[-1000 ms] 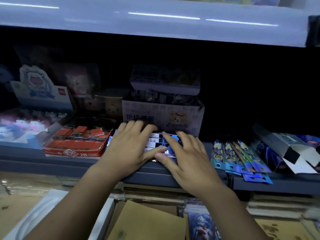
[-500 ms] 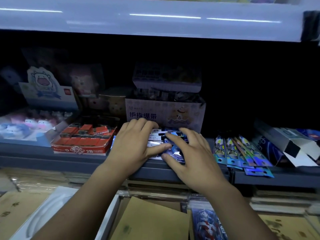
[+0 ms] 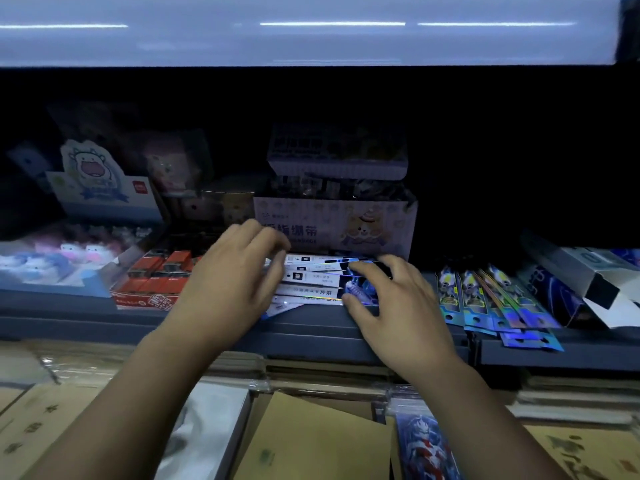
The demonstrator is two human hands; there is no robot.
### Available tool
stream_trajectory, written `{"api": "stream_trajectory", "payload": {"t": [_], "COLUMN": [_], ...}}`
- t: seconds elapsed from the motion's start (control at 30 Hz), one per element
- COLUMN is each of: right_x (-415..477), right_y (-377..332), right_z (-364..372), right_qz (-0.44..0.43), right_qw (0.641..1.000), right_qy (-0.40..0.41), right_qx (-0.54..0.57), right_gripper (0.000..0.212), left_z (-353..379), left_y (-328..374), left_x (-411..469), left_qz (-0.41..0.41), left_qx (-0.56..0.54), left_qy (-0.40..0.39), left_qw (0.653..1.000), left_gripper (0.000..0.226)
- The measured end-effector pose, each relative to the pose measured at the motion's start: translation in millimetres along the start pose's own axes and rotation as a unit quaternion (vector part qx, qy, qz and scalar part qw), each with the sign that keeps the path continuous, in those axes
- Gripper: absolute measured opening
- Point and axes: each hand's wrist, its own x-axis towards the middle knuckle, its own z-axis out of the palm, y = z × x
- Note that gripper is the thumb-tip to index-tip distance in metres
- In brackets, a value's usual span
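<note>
Both hands are down on a messy fan of flat packs (image 3: 313,282) at the dark shelf (image 3: 311,337) edge. The left hand (image 3: 228,289), kinda blurry, covers their left end. The right hand (image 3: 398,306) has thumb and fingers round the right end. A red box (image 3: 152,282) sits just left, with shiny blue packs (image 3: 491,303) to the right.

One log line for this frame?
scene: shop shelf | left hand: over packets left end, blurred | right hand: pinches right end | packets: fanned, on shelf
</note>
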Motion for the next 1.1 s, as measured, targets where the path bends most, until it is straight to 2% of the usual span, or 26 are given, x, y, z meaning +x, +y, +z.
{"api": "stream_trajectory", "payload": {"t": [0.07, 0.2, 0.3, 0.4, 0.57, 0.77, 1.1], "right_x": [0, 0, -1, -1, -1, -3, -6], "right_y": [-1, -1, 0, 1, 1, 1, -1], "right_z": [1, 1, 2, 2, 2, 0, -5], "right_qz": [0.001, 0.0, -0.001, -0.004, -0.009, -0.022, -0.049], "right_qw": [1.0, 1.0, 1.0, 1.0, 1.0, 1.0, 0.998], "right_qy": [-0.001, 0.007, 0.008, 0.009, 0.012, 0.007, 0.004], "right_qx": [0.001, 0.011, 0.009, 0.005, 0.009, 0.019, 0.034], "right_gripper": [0.05, 0.049, 0.05, 0.05, 0.051, 0.053, 0.063], "left_z": [-12, -10, -4, -1, 9, 9, 16], "left_y": [-5, -11, -13, -17, -15, 3, 11], "left_x": [-7, -22, -28, -26, -22, -21, -33], "left_qz": [-0.038, -0.012, -0.022, -0.031, -0.031, -0.026, -0.028], "left_qx": [-0.041, 0.035, 0.037, 0.098, 0.115, 0.09, 0.043], "left_qy": [-0.057, -0.158, -0.132, -0.106, -0.106, -0.138, -0.138], "left_qw": [0.997, 0.987, 0.99, 0.989, 0.987, 0.986, 0.989], "left_gripper": [0.018, 0.035, 0.036, 0.041, 0.044, 0.059, 0.055]}}
